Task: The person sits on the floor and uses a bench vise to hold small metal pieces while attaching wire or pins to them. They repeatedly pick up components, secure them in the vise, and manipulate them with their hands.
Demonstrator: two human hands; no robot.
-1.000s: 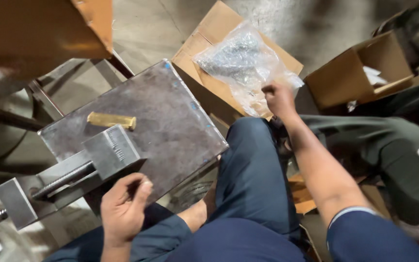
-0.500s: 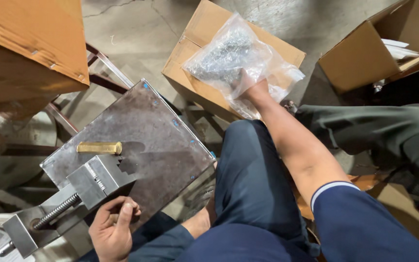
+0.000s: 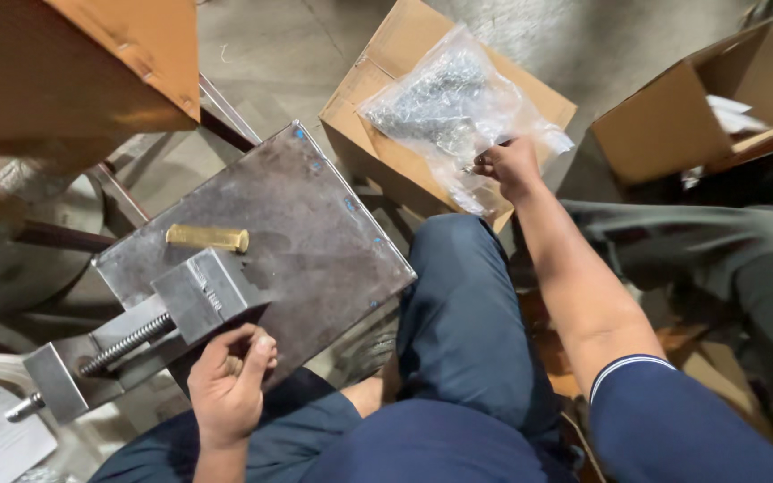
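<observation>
Grey steel plate (image 3: 297,224) had blue marks along its edge; on it lay a brass-yellow cylinder (image 3: 208,238) beside a dull silver-grey vise (image 3: 149,326). Clear plastic bag (image 3: 454,112) held silvery metal parts, on a tan cardboard box (image 3: 369,134). Navy trousers (image 3: 467,322), navy sleeve (image 3: 682,420) with white stripe at cuff.
</observation>
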